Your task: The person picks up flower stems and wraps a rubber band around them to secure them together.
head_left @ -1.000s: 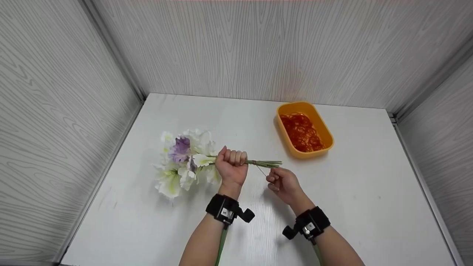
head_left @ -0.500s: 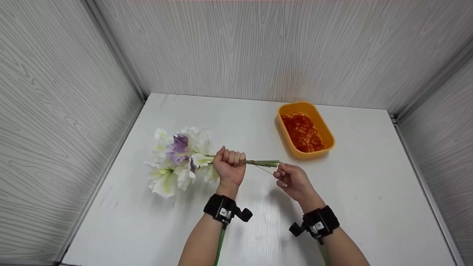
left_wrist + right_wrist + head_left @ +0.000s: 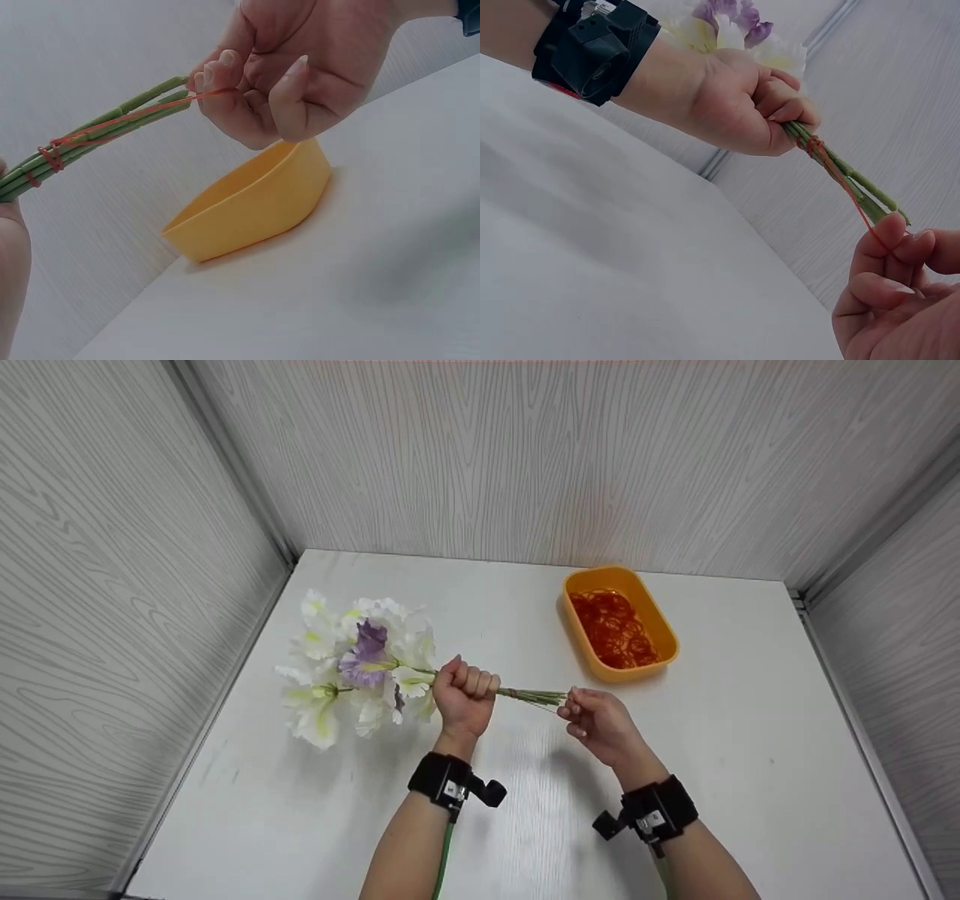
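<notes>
My left hand grips a bunch of artificial flowers round its green stems, just below the blooms. White and purple flower heads spread to the left of the fist. Beyond the fist the bare stems point right. A red rubber band is wound round them close to the left hand, and a stretched loop of it runs along the stems. At the stem ends my right hand holds that loop with curled fingers, as the right wrist view shows, its fingertips touching or very near the stem tips.
A yellow-orange plastic box with many red rubber bands in it stands at the back, right of centre. Grey wood-grain walls close in the white table at the back and both sides.
The right hand has moved right to the stem ends, drawing the rubber band out along the stems. The flower heads have risen and shifted left as the bunch tilted.
</notes>
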`<state>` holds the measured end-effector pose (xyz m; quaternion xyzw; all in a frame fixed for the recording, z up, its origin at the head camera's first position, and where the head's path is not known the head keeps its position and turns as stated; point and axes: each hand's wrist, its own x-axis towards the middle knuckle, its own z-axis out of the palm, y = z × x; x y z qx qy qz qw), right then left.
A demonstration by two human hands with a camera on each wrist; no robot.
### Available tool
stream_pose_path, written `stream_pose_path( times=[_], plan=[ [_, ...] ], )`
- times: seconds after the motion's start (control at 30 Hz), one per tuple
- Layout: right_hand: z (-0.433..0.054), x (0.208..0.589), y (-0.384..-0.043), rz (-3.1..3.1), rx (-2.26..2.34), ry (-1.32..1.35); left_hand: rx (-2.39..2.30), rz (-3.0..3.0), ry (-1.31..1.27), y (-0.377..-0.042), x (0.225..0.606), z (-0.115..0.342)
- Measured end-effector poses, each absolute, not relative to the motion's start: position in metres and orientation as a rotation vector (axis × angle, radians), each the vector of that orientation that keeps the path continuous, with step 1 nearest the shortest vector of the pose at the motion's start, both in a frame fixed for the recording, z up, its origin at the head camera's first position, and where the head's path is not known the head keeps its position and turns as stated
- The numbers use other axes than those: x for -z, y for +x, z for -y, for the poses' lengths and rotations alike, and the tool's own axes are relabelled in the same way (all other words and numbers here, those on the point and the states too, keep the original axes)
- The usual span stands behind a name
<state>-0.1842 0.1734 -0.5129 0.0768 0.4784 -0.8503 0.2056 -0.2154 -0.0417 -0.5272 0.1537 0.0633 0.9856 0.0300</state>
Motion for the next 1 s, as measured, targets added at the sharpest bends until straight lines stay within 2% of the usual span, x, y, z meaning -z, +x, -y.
stream_pose_path(
  times=[0.3,0.63,1.0],
  plan=[
    [-0.175,0.514,-0.185,-1.366,2.354,0.217,-3.024,-0.305,0.548,-0.215,0.526,0.042],
    [-0.171,0.507,-0.191,-2.036,2.004,0.232,-2.817,-0.95,0.83,-0.212,0.536,0.035],
    [-0.135,0.487,-0.189,-2.149,2.001,-0.005,-2.587,-1.171,0.764,-0.208,0.537,0.016]
  ],
)
